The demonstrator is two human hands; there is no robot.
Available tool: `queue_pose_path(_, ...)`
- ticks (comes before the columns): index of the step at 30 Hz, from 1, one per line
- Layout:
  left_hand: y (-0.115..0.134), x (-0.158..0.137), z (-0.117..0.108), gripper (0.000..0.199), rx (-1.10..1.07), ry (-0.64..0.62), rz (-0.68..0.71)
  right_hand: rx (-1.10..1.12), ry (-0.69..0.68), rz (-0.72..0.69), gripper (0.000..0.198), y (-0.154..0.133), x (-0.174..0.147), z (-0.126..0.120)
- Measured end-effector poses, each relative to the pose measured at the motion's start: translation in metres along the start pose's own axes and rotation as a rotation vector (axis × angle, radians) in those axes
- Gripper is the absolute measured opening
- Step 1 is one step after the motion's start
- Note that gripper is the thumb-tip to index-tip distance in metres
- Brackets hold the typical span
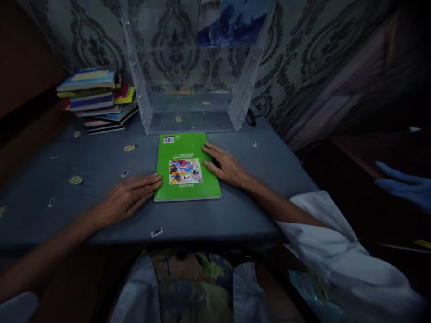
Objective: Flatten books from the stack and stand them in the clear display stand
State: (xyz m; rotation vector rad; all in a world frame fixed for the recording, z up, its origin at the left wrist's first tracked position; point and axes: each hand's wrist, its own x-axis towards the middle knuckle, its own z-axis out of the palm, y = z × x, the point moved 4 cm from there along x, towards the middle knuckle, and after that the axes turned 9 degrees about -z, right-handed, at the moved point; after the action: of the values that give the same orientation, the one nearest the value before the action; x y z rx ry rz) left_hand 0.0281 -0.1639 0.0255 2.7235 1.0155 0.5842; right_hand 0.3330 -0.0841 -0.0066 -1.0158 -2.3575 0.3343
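Note:
A bright green book (pixel 188 150) lies flat on the blue-grey tablecloth, upside down to me, with a barcode and a colourful picture on its cover. At its left edge rests my left hand (pixel 129 197), fingers stretched out and the tips touching the book's side. My right hand (pixel 225 165) lies on the opposite side, its fingers extended over the right edge of the cover. Neither hand is wrapped around the book. Just beyond the book stands a clear plastic rack (pixel 190 121).
A stack of books (pixel 97 101) sits at the back left of the table (pixel 101 161). Something dark (pixel 251 117), perhaps glasses, lies by the rack's right foot. A blue glove-like shape (pixel 404 181) shows at the far right. A patterned curtain (pixel 97 36) hangs behind.

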Motion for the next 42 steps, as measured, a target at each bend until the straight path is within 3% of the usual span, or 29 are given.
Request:
queue_pose_path(5, 0.014, -0.018, -0.003, 0.057, 0.032, -0.012, 0.007, 0.003, 0.007, 0.012, 0.058, 0.001, 0.000, 0.000)
queue_pose_path(10, 0.022, -0.016, -0.004, 0.059, 0.058, -0.041, 0.064, 0.001, -0.011, 0.004, 0.060, -0.001, 0.001, 0.001)
queue_pose_path(18, 0.050, 0.017, 0.009, 0.060, 0.054, -0.107, 0.199, -0.032, -0.012, 0.020, 0.057, -0.005, 0.002, 0.001)
queue_pose_path(27, 0.083, 0.063, 0.032, 0.037, 0.122, -0.109, 0.348, -0.043, -0.003, 0.003, 0.055, -0.005, 0.002, 0.002)
queue_pose_path(34, 0.100, 0.086, 0.049, 0.037, 0.093, -0.129, 0.351, -0.049, -0.011, 0.008, 0.054, -0.007, 0.003, 0.001)
queue_pose_path(38, 0.096, 0.089, 0.046, 0.041, 0.045, -0.228, 0.307, -0.059, -0.010, 0.002, 0.054, -0.009, 0.003, 0.000)
queue_pose_path(42, 0.060, 0.088, 0.036, 0.049, 0.057, -0.256, 0.117, -0.071, -0.033, -0.001, 0.053, -0.011, 0.001, 0.001)
